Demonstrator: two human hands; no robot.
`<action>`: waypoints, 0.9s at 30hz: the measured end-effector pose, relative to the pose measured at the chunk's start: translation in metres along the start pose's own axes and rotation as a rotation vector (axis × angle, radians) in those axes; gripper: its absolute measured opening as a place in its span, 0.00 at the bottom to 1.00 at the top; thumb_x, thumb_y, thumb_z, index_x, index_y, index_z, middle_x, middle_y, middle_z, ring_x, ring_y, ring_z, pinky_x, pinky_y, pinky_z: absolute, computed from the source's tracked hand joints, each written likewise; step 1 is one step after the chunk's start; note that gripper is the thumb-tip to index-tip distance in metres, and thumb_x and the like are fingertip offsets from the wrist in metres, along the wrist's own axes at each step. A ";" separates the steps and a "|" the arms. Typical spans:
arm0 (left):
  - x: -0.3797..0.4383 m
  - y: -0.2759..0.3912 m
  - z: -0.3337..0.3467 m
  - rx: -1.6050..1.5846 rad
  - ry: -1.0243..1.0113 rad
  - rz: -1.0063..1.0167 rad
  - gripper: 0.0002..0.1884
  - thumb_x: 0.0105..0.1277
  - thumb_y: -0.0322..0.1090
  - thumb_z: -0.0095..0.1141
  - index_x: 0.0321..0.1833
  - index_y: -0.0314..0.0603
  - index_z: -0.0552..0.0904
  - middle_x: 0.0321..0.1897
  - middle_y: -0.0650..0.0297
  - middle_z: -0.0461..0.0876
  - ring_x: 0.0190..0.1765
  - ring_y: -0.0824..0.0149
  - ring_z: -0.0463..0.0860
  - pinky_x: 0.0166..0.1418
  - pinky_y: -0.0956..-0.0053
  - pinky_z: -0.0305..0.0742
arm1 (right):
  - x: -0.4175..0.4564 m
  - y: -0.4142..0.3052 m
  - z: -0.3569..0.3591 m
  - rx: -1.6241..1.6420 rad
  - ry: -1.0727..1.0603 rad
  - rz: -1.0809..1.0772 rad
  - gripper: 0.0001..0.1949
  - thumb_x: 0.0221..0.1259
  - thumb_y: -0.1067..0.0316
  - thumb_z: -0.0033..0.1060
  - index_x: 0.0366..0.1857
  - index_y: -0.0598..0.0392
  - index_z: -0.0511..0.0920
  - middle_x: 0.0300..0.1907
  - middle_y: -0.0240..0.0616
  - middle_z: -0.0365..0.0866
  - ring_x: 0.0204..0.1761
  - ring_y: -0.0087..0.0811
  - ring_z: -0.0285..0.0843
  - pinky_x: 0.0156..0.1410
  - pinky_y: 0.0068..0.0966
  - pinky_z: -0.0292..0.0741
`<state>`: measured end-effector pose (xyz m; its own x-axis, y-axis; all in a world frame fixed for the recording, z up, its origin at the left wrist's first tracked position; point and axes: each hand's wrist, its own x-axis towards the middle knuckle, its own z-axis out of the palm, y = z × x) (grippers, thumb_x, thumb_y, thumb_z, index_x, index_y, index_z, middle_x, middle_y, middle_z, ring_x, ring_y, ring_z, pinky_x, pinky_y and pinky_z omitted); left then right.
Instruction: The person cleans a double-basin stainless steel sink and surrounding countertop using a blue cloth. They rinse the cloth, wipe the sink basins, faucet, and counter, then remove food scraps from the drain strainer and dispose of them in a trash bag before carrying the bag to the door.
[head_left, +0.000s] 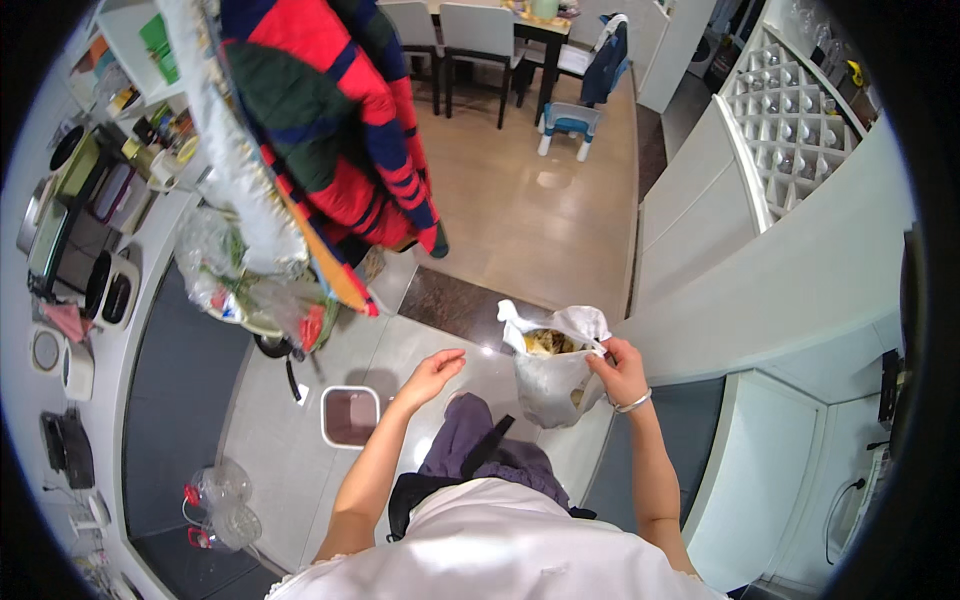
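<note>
A white plastic bag (551, 386) hangs from my right hand (621, 372), which grips its rim on the right side. The bag's mouth gapes, and yellowish-brown waste (551, 342) shows inside. My left hand (433, 379) is held out to the left of the bag, touching nothing, its fingers slightly curled and the thumb partly hidden. Below and left of that hand, a bin (351, 417) with a white rim and a pinkish-brown inside stands on the tiled floor with nothing in it.
A red, navy and green padded jacket (322, 127) hangs at upper left. Bagged vegetables (255, 292) and a dark pan (274, 346) lie below it. Large clear plastic bottles (229, 502) stand at lower left. A counter runs along the left; a white curved cabinet wall (750, 300) stands right.
</note>
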<state>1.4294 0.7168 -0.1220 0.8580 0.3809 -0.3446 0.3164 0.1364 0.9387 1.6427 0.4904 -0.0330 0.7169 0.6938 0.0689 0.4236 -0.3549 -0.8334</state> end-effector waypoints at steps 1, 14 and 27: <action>0.011 0.007 0.006 -0.012 -0.008 -0.008 0.18 0.62 0.37 0.45 0.52 0.36 0.68 0.44 0.62 0.75 0.50 0.72 0.70 0.55 0.79 0.61 | 0.011 -0.003 -0.007 -0.033 -0.005 -0.013 0.09 0.39 0.67 0.61 0.19 0.61 0.74 0.17 0.39 0.70 0.21 0.30 0.65 0.26 0.24 0.63; 0.265 0.133 0.003 0.030 -0.206 0.085 0.24 0.62 0.31 0.44 0.61 0.43 0.56 0.46 0.58 0.72 0.48 0.72 0.70 0.51 0.80 0.63 | 0.243 0.065 -0.075 -0.043 0.083 0.050 0.09 0.38 0.68 0.61 0.21 0.62 0.74 0.17 0.40 0.71 0.21 0.33 0.67 0.28 0.24 0.64; 0.520 0.231 -0.075 -0.104 0.008 0.190 0.28 0.60 0.30 0.45 0.63 0.44 0.51 0.46 0.56 0.72 0.48 0.72 0.70 0.52 0.77 0.64 | 0.580 0.069 -0.045 -0.110 0.025 -0.142 0.08 0.38 0.69 0.61 0.20 0.61 0.74 0.16 0.38 0.69 0.21 0.32 0.66 0.28 0.25 0.63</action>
<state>1.9183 1.0151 -0.0837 0.8950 0.4157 -0.1617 0.1055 0.1550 0.9823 2.1129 0.8399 -0.0257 0.6583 0.7267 0.1964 0.5789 -0.3219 -0.7492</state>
